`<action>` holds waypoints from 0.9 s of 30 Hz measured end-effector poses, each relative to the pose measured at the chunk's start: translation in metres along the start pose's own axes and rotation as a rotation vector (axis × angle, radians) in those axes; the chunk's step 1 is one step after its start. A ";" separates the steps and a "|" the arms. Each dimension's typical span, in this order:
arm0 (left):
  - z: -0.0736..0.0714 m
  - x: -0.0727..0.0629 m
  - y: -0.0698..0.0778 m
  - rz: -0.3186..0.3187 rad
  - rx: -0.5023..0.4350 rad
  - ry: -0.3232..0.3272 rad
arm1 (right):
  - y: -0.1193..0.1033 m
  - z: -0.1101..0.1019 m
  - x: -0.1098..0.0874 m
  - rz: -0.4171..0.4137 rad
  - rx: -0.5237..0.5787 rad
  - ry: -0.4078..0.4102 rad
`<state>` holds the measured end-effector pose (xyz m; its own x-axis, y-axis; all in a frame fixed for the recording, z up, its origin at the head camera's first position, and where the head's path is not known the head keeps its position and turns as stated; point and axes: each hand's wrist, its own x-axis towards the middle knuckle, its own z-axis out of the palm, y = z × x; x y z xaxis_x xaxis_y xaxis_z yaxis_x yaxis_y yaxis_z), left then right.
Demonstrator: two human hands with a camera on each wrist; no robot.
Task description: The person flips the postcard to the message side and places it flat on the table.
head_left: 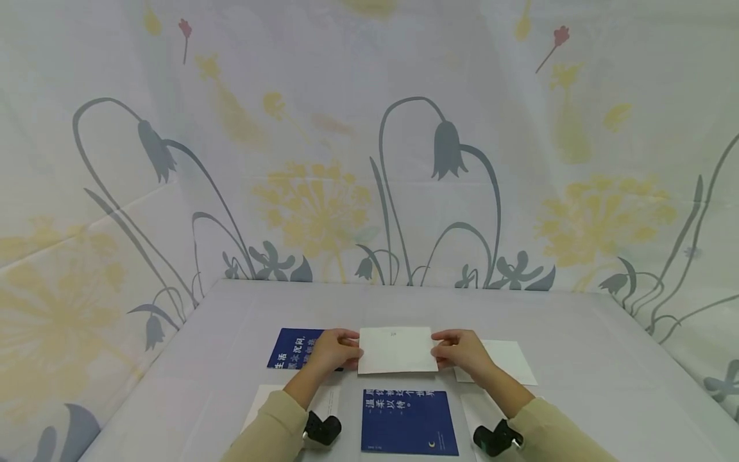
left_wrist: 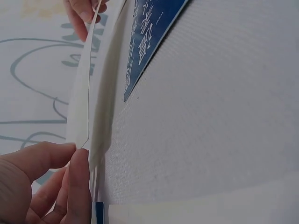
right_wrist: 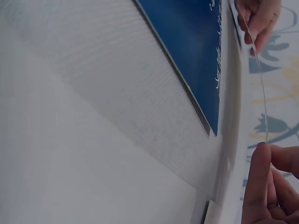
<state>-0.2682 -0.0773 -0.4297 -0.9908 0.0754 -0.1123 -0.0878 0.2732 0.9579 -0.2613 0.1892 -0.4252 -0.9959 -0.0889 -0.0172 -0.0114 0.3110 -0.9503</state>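
Note:
A white card (head_left: 398,353) with a small dark mark near its top edge is held above the table between both hands. My left hand (head_left: 329,353) pinches its left edge between thumb and fingers, also seen in the left wrist view, where the card (left_wrist: 80,107) appears nearly edge-on. At the opposite edge my right hand (head_left: 464,353) pinches it too; the right wrist view shows these fingertips (right_wrist: 260,154) on the thin edge. Just below the held card, in the head view, lies a blue card (head_left: 408,427) with white writing and a small moon.
Another blue card (head_left: 287,346) lies behind my left hand, partly covered by it. A white card (head_left: 510,360) is behind my right wrist. Under the forearms lie more white cards, left (head_left: 262,399) and right (head_left: 482,410). A flower-patterned cloth (head_left: 346,141) hangs beyond the table.

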 end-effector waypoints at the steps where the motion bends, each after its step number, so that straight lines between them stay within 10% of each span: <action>1: 0.000 0.000 0.000 -0.003 0.007 0.000 | 0.000 0.001 0.000 0.010 -0.007 0.008; 27: 0.007 0.003 0.002 -0.041 0.144 0.036 | 0.002 0.014 0.001 0.073 -0.227 0.056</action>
<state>-0.2710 -0.0695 -0.4300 -0.9899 0.0277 -0.1389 -0.1155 0.4101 0.9047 -0.2612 0.1764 -0.4320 -0.9982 -0.0075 -0.0600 0.0473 0.5196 -0.8531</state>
